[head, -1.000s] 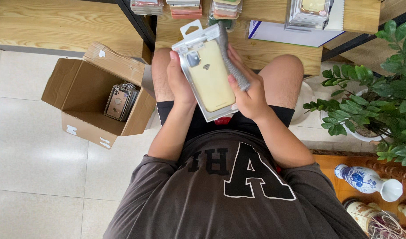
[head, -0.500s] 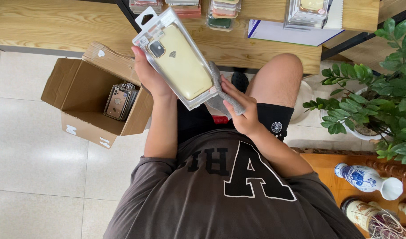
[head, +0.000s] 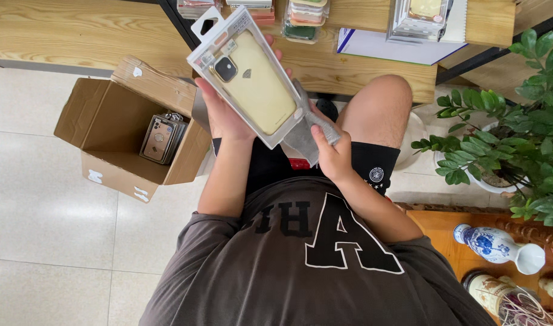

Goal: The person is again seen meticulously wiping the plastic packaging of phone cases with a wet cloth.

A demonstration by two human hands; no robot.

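My left hand (head: 225,115) holds up a clear plastic retail package (head: 252,75) with a pale yellow phone case inside, tilted, its hang tab toward the upper left. My right hand (head: 327,151) grips a grey cloth (head: 303,130) that touches the lower right corner of the package. I sit, in a dark grey shirt and black shorts, with both hands over my lap.
An open cardboard box (head: 116,130) on the tiled floor at my left holds several packaged phone cases (head: 160,137). A wooden bench (head: 77,30) ahead carries stacks of cases (head: 303,15). A leafy plant (head: 518,121) and a blue-white vase (head: 499,249) stand on the right.
My left hand has carried the package up and to the left, away from my lap. My right hand now holds the grey cloth against the package's lower corner.
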